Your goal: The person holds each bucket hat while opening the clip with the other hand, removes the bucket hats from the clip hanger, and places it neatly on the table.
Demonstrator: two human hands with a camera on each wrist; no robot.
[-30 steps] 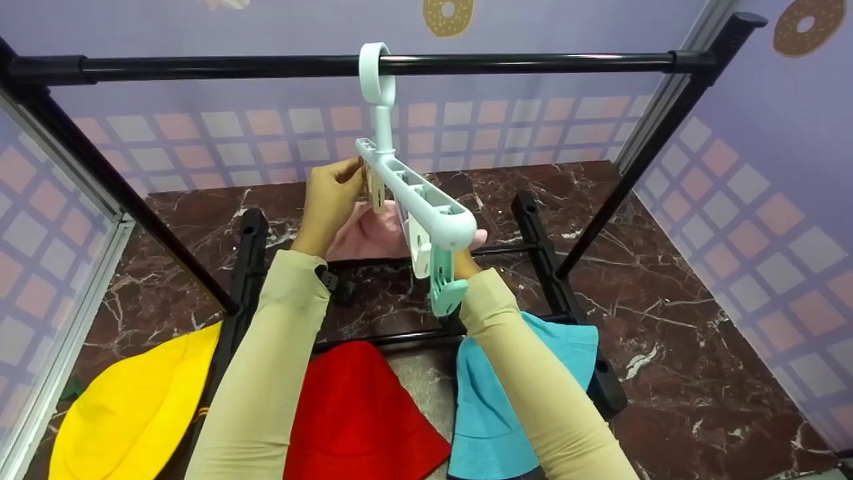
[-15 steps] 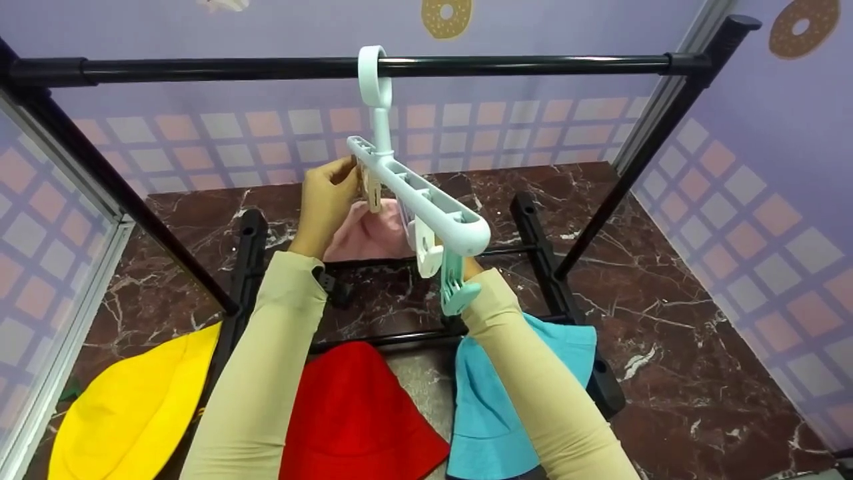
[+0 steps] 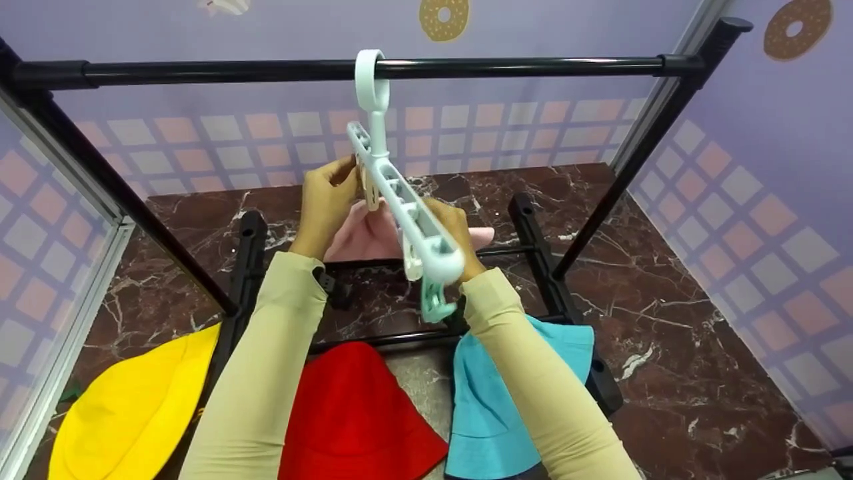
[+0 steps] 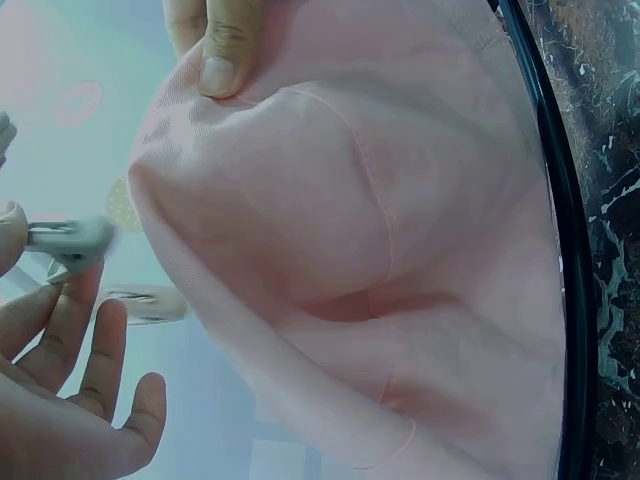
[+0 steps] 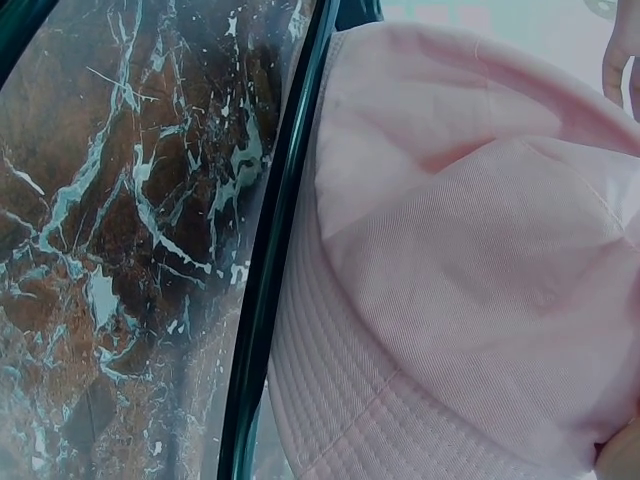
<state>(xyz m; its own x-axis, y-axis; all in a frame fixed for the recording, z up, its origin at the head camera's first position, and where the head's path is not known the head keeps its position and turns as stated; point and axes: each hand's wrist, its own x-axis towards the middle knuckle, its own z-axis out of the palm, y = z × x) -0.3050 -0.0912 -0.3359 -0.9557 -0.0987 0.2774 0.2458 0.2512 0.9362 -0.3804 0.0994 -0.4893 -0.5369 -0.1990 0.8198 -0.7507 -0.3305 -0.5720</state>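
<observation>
A pale mint clip hanger [image 3: 406,200] hangs by its ring hook over the black rack bar. My left hand [image 3: 326,203] is at its far end, where thumb and index finger pinch a light-coloured clip [image 4: 75,240]; the other fingers are spread. A pink bucket hat [image 4: 380,210] is below the hanger. The thumb of my right hand [image 4: 230,45] presses on the hat's edge in the left wrist view, gripping the cloth. In the head view, the hanger partly covers my right hand and the hat. A white clip [image 3: 411,260] and a green clip [image 3: 434,303] dangle at the near end.
The black rack bar [image 3: 520,69] spans the upper view between slanted posts. Below lie a yellow hat [image 3: 133,400], a red hat [image 3: 363,413] and a blue hat [image 3: 493,407]. Tiled-pattern walls enclose the marbled floor [image 3: 673,320].
The hanger's near end swung slightly right, then back left and lower, and its far end rose. My right hand has come into clearer view beside it. The left hand stays nearly in place.
</observation>
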